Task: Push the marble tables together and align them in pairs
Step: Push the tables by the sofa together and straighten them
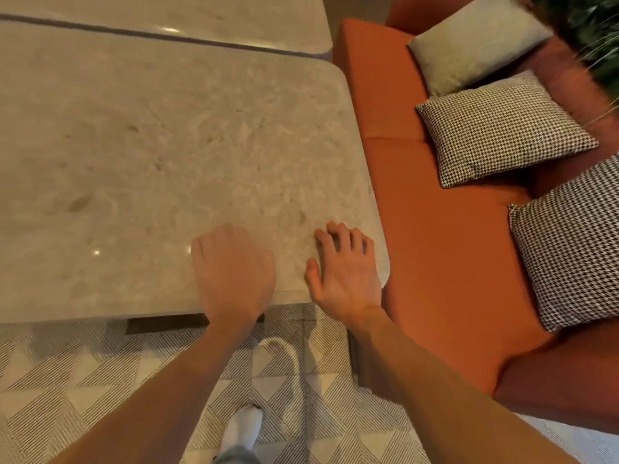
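The near counter lies beside the far counter, a narrow dark gap running between their long edges. The left hand rests on the near counter's front edge, its fingers bent and gripping nothing. The right hand presses down near the corner beside the orange sofa, fingers spread.

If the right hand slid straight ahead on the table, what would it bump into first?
Probably nothing on the near marble table. The right hand would first reach the dark gap before the far marble table.
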Demonstrator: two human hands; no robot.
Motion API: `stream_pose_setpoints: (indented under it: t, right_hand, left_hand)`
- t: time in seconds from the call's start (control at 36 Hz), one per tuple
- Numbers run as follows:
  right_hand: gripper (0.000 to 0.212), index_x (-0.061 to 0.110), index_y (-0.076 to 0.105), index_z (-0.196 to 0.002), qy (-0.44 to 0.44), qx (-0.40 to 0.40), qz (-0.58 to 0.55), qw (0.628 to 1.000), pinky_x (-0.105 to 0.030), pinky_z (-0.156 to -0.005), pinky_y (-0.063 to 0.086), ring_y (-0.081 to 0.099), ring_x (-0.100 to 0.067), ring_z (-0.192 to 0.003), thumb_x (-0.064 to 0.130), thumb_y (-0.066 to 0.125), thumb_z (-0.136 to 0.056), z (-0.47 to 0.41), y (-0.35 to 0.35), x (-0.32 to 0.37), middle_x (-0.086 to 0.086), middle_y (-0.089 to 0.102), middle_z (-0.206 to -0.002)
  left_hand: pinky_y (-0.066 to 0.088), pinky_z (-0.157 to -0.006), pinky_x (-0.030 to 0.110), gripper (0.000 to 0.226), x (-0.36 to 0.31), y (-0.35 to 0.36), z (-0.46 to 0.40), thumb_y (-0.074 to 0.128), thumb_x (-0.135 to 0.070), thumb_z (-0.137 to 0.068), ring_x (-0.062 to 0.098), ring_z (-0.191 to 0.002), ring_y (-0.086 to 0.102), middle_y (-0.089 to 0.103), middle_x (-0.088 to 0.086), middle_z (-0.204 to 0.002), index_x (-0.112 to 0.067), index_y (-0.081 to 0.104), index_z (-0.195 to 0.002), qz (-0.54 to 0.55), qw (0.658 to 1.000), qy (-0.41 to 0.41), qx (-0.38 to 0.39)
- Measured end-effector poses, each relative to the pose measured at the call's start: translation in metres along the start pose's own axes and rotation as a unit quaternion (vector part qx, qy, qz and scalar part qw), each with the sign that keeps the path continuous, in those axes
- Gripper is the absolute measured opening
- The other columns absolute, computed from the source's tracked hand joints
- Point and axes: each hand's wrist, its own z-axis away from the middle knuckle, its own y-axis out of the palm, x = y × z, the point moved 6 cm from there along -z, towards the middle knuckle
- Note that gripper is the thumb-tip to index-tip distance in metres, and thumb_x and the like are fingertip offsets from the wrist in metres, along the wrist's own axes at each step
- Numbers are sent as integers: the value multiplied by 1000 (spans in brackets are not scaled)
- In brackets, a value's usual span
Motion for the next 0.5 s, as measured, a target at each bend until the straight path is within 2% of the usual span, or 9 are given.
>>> stream_pose_setpoints:
  t: [0.22, 0.5]
  right_hand:
    - [48, 15, 54, -127, -13, -12, -17, 1000, -45, -102, 37, 47, -28, -115, 45, 45, -91, -14, -1, -17, -7, 52, -133]
    - [48, 15, 55, -127, -22, -19, -21, 999, -44, -100, 37, 46, -27, -116, 45, 46, -90, -15, 0, -22, -7, 53, -133]
  left_hand:
    - [39, -88, 51, 25, -16, 5, -8, 48, -23, -84, 36, -86, 46, 54, 20, -93, -3, 52, -97, 2, 1000, -10, -22]
    - [39, -92, 51, 25, -19, 5, -8, 48, -24, -85, 36, -88, 47, 55, 19, -95, -2, 55, -96, -4, 1000, -13, -15]
